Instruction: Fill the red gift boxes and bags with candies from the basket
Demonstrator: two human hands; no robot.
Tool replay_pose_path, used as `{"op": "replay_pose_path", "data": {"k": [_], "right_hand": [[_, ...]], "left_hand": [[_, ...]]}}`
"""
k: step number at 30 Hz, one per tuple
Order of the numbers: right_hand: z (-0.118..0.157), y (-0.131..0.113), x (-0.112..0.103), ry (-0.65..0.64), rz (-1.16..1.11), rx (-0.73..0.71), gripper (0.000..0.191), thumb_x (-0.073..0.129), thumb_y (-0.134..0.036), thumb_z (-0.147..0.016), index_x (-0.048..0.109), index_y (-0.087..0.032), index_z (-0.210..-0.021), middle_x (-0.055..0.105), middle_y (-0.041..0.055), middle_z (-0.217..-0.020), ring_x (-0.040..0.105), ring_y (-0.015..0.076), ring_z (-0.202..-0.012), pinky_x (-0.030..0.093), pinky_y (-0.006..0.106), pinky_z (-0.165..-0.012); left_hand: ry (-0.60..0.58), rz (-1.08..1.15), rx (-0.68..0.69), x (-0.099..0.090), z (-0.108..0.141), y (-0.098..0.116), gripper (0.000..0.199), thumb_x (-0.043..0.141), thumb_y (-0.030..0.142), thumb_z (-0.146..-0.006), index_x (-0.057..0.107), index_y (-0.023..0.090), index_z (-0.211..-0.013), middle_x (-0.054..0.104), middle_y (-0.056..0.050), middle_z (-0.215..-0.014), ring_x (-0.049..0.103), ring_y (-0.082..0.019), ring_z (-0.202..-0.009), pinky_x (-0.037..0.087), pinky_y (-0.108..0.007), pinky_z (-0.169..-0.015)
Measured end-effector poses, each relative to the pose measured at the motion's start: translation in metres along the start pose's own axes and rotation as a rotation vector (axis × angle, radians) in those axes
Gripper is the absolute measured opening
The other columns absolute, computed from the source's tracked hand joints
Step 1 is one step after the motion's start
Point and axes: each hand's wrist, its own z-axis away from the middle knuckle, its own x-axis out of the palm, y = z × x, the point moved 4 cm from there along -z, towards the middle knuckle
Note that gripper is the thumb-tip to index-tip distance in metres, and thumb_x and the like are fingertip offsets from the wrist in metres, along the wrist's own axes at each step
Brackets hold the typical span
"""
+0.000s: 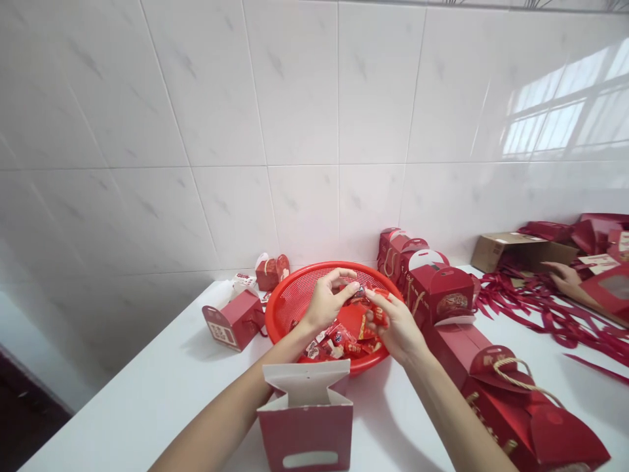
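Note:
Both hands are raised over a round red plastic basket [289,308] that holds many small red wrapped packets [339,337]. My left hand [329,298] has its thumb and fingers curled round a small, dark, shiny wrapped piece [360,293]. Close beside it, my right hand [393,321] pinches with thumb and finger at red wrapped packets [378,301]. Between my forearms, in front of the basket, stands a red cardboard box [305,429] with its top open.
Left of the basket sit an open red box [236,318] and a small red box [268,274]. Closed red gift boxes [447,292] line the right. Farther right lie dark red ribbons [535,308], a brown carton [496,252] and another person's hand [567,278].

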Motion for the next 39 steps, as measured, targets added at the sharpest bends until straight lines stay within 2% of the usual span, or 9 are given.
{"op": "replay_pose_path", "data": {"k": [4, 9, 15, 18, 21, 26, 29, 34, 39], "right_hand": [[0.003, 0.005, 0.005, -0.023, 0.063, -0.049, 0.051, 0.092, -0.043, -0.051, 0.062, -0.015, -0.083, 0.067, 0.0002, -0.075, 0.044, 0.0046, -0.048, 0.031, 0.018, -0.042], [0.010, 0.009, -0.002, 0.012, 0.040, -0.137, 0.048, 0.090, -0.043, -0.056, 0.059, -0.018, -0.084, 0.054, -0.0069, -0.057, 0.043, 0.0062, -0.046, 0.034, 0.019, -0.044], [0.011, 0.005, -0.007, 0.054, -0.001, -0.200, 0.043, 0.089, -0.040, -0.058, 0.057, -0.019, -0.079, 0.053, -0.0069, -0.057, 0.042, 0.0070, -0.047, 0.033, 0.021, -0.045], [0.011, 0.005, -0.008, 0.048, 0.016, -0.173, 0.042, 0.089, -0.040, -0.058, 0.059, -0.019, -0.078, 0.053, -0.0064, -0.055, 0.044, 0.0079, -0.048, 0.034, 0.021, -0.047], [0.009, 0.010, -0.013, 0.044, 0.030, -0.169, 0.041, 0.089, -0.041, -0.059, 0.059, -0.018, -0.076, 0.053, -0.0062, -0.054, 0.044, 0.0081, -0.048, 0.034, 0.021, -0.047], [-0.010, 0.036, -0.030, 0.061, 0.042, -0.120, 0.044, 0.089, -0.042, -0.054, 0.060, -0.017, -0.076, 0.054, -0.0056, -0.053, 0.042, 0.0071, -0.045, 0.030, 0.020, -0.043], [-0.022, 0.049, -0.038, 0.066, 0.042, -0.103, 0.045, 0.089, -0.043, -0.053, 0.060, -0.017, -0.075, 0.051, -0.0062, -0.049, 0.040, 0.0073, -0.043, 0.029, 0.020, -0.041], [-0.027, 0.057, -0.042, 0.072, 0.020, -0.080, 0.044, 0.088, -0.044, -0.054, 0.060, -0.017, -0.072, 0.048, -0.0069, -0.046, 0.038, 0.0067, -0.041, 0.028, 0.020, -0.040], [-0.026, 0.059, -0.041, 0.083, -0.013, -0.059, 0.045, 0.090, -0.042, -0.052, 0.061, -0.016, -0.075, 0.051, -0.0064, -0.050, 0.041, 0.0066, -0.043, 0.030, 0.019, -0.041]], "left_hand": [[-0.039, -0.019, 0.003, 0.003, 0.003, -0.002, 0.036, 0.077, 0.043, -0.074, 0.067, 0.015, -0.094, 0.068, 0.000, -0.071, 0.063, -0.014, -0.065, 0.053, -0.025, -0.063], [-0.061, -0.036, -0.014, 0.005, 0.008, -0.004, 0.035, 0.072, 0.045, -0.079, 0.068, 0.015, -0.097, 0.071, -0.005, -0.087, 0.066, -0.018, -0.081, 0.054, -0.027, -0.073], [-0.252, -0.044, -0.033, 0.016, 0.011, -0.005, 0.029, 0.074, 0.037, -0.079, 0.069, 0.013, -0.094, 0.073, -0.008, -0.092, 0.067, -0.021, -0.089, 0.053, -0.032, -0.083], [-0.220, -0.066, -0.029, 0.018, 0.013, -0.008, 0.027, 0.071, 0.039, -0.081, 0.067, 0.014, -0.089, 0.072, -0.007, -0.087, 0.067, -0.020, -0.084, 0.053, -0.031, -0.079], [-0.160, -0.050, -0.032, 0.021, 0.017, -0.020, 0.027, 0.071, 0.041, -0.080, 0.064, 0.015, -0.083, 0.071, -0.004, -0.077, 0.066, -0.018, -0.075, 0.053, -0.029, -0.072], [-0.078, 0.095, -0.148, 0.026, 0.020, -0.063, 0.033, 0.073, 0.046, -0.073, 0.063, 0.016, -0.076, 0.068, -0.002, -0.065, 0.064, -0.017, -0.060, 0.054, -0.030, -0.063], [-0.086, 0.176, -0.220, 0.029, 0.020, -0.082, 0.037, 0.074, 0.051, -0.071, 0.062, 0.016, -0.074, 0.065, -0.001, -0.059, 0.062, -0.017, -0.054, 0.055, -0.032, -0.059], [-0.105, 0.196, -0.233, 0.029, 0.021, -0.092, 0.046, 0.077, 0.055, -0.068, 0.063, 0.015, -0.083, 0.066, -0.001, -0.062, 0.064, -0.018, -0.055, 0.056, -0.033, -0.060], [-0.108, 0.199, -0.192, 0.028, 0.024, -0.096, 0.047, 0.077, 0.057, -0.071, 0.062, 0.015, -0.086, 0.065, 0.000, -0.062, 0.063, -0.017, -0.055, 0.055, -0.032, -0.060]]}}
